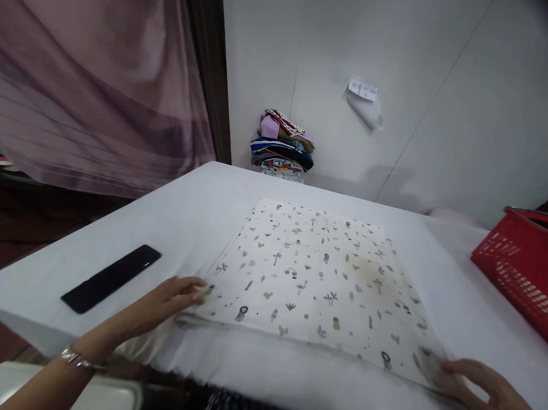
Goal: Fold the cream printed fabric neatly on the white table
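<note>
A white cloth printed with small palm trees, pineapples and other shapes point(301, 277) lies spread flat on the white-covered table point(195, 203). My left hand point(180, 297), with a bracelet at its wrist, closes its fingers on the cloth's near left corner. At the near right corner, my right hand point(482, 381) pinches the cloth edge between thumb and fingers, slightly blurred. A faint yellowish patch shows on the right part of the cloth. To the left of my left hand lies a flat black object like a phone point(112, 278).
A red plastic basket point(528, 270) stands at the right edge. Folded clothes point(282, 146) are stacked at the back against the wall. A small plastic bag point(365, 103) hangs on the wall. A mauve curtain point(109, 85) hangs at the left, and a white stool point(95, 401) is below.
</note>
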Tool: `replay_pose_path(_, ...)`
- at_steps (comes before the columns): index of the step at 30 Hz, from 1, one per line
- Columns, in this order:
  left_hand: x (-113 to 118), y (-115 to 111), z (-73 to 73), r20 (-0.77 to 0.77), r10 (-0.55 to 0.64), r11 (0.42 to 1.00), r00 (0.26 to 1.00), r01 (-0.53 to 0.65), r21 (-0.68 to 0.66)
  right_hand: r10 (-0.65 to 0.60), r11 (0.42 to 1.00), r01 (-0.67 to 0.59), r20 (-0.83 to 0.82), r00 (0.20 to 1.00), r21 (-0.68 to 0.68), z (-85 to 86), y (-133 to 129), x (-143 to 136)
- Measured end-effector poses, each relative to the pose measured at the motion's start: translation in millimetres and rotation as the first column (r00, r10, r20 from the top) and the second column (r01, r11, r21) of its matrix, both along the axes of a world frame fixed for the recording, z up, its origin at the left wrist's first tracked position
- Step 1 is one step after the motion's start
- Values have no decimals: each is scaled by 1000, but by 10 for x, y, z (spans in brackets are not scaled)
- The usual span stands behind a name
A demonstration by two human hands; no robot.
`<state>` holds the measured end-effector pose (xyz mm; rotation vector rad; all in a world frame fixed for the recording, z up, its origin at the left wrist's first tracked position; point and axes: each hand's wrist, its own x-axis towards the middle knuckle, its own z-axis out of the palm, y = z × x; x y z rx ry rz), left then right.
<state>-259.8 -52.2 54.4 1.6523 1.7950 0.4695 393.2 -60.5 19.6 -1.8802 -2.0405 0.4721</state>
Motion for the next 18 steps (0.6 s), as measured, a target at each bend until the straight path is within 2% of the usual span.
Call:
replay_pose_path(2, 118, 164, 153, -118, -80, 996, 990, 83, 18, 62, 992, -68, 61, 996, 102, 168, 235, -280)
replay_pose_path(5, 417, 503, 261, -221, -142, 962, 965, 187, 199, 231, 960, -236, 48, 972, 153, 331, 681, -1006)
replay_pose_path(6, 525, 616, 236, -241, -124, 949, 962, 186, 253, 314, 929, -317, 46, 948, 189, 355, 837, -1305)
replay_pose_path(8, 700, 801, 93, -315, -110, 912, 943, 221, 345, 454, 849, -455, 72, 888, 267, 354, 1134, -1909)
replay_pose_path(10, 789, 906, -125, -416, -104, 903, 903, 261, 341, 512, 807, -528, 132, 849, 264, 289, 1393, -2423)
replay_pose_path(11, 800, 925, -237, -443, -89, 910, 892, 254, 328, 511, 805, -538, 169, 843, 248, 232, 1504, -2617)
replay_pose_path(14, 761, 886, -481, -472, -58, 915, 880, 236, 327, 414, 881, -461, 291, 862, 111, -19, 1755, -2909)
replay_pose_path(16, 728, 824, -544, -470, -63, 911, 880, 243, 333, 317, 940, -340, 342, 885, 9, -207, 1852, -2913)
replay_pose_path(18, 713, 774, -545, -455, -68, 910, 888, 243, 337, 288, 955, -292, 355, 889, -44, -342, 1902, -2855)
